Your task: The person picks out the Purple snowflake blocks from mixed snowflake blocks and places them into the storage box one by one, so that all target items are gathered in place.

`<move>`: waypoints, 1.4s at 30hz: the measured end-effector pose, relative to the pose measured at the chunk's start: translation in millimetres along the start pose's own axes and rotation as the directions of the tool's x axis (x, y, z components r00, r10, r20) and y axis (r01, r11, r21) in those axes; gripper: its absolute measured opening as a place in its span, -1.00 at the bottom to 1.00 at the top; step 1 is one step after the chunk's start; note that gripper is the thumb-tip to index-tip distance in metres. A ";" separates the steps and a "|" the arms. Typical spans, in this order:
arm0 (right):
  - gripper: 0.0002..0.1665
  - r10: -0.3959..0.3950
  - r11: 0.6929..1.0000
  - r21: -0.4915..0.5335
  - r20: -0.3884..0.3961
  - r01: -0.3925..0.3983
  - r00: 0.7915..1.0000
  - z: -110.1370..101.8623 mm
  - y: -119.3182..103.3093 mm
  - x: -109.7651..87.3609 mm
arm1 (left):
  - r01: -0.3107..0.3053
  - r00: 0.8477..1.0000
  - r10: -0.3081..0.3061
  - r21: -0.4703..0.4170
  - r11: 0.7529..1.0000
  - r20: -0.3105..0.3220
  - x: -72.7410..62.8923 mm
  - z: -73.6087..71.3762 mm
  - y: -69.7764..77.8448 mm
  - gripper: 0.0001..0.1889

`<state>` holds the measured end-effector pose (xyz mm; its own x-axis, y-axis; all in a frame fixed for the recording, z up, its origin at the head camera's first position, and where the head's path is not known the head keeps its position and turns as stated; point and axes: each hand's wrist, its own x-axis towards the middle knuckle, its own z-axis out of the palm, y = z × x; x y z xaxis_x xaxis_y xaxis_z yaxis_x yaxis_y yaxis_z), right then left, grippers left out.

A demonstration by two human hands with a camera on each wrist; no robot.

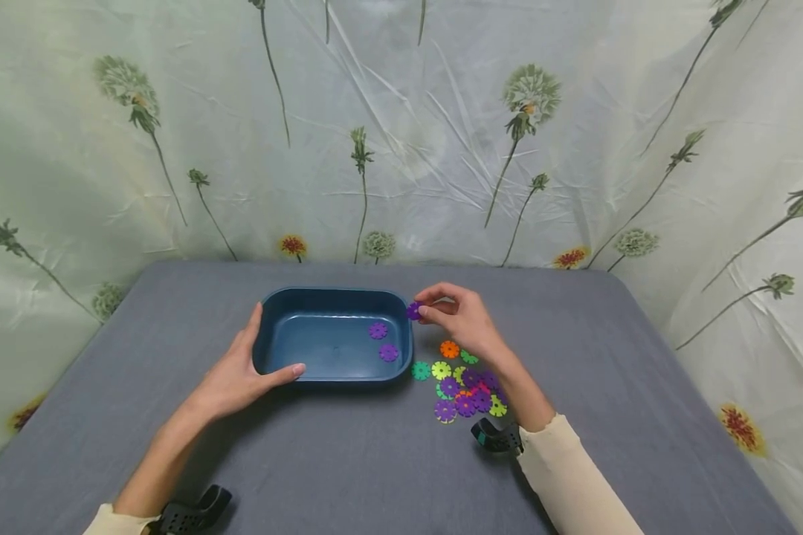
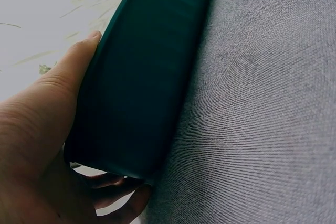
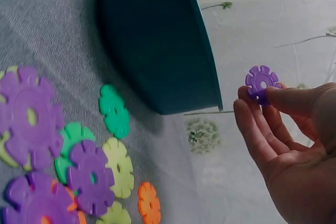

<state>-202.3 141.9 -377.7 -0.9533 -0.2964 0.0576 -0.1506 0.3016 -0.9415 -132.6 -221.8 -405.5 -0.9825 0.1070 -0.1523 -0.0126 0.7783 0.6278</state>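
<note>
A dark blue plastic basin (image 1: 334,381) stands on the table, with two purple notched discs (image 1: 378,331) lying inside toward its right end. At the basin's left end my left hand (image 1: 230,379) grips the corner, thumb along the near rim and fingers around the end wall. My right hand (image 1: 465,319) pinches another purple notched disc (image 3: 262,81) between thumb and fingers, beside the basin's right rim. Below the right hand lies a loose pile of notched discs (image 1: 465,405) in purple, green, yellow and orange, some overlapping.
A grey cloth (image 1: 348,468) covers the table. Behind it hangs a pale curtain (image 1: 415,148) printed with dandelions. A green disc (image 1: 421,371) lies close to the basin's near right corner, and an orange disc (image 1: 450,349) lies at the pile's far side.
</note>
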 end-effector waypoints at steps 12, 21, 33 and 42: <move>-0.80 -0.067 0.997 -0.031 0.039 0.068 0.997 15.6 -3.8 0.4 | -0.003 1.000 0.003 -0.002 1.000 -0.002 0.9 -0.9 1.0 0.39; -0.81 -0.093 0.989 -0.109 0.077 0.101 0.993 28.6 -6.1 2.0 | -0.012 1.000 0.012 -0.003 1.000 -0.006 1.0 1.1 0.1 0.39; -0.82 -0.115 0.980 -0.148 0.118 0.132 0.986 39.0 -8.8 5.6 | 0.014 1.000 -0.014 0.008 1.000 -0.009 1.0 0.6 0.4 0.40; -0.83 -0.094 0.980 -0.159 0.168 0.121 0.981 45.3 -12.0 8.9 | -0.007 1.000 0.007 -0.005 1.000 -0.017 -0.9 0.2 -1.3 0.38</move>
<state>-197.1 94.6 -380.9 -0.8775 -0.4713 0.0888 -0.3043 0.4039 -0.8627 -131.7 -222.8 -406.3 -0.9856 0.1024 -0.1349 -0.0063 0.7742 0.6329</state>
